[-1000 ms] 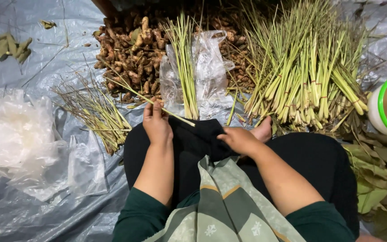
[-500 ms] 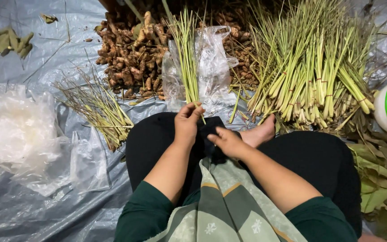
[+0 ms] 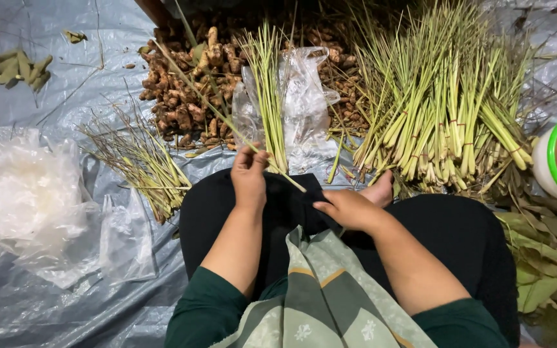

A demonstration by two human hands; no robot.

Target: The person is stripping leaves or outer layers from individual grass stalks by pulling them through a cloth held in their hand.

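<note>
Sorting lemongrass at frame centre: left hand closed on 1 long stalk slanting to upper left, beside a small green bundle on a clear plastic bag. Right hand open, empty, resting on lap. Next, probably: adding the stalk to the bundle, needing alignment.

A smooth, fibrous green stalk is gripped in the left hand. Thin, glossy, crinkled clear plastic bags are seen over knobbly, rough brown roots. Everything is laid on a shiny, creased grey plastic sheet.
</note>
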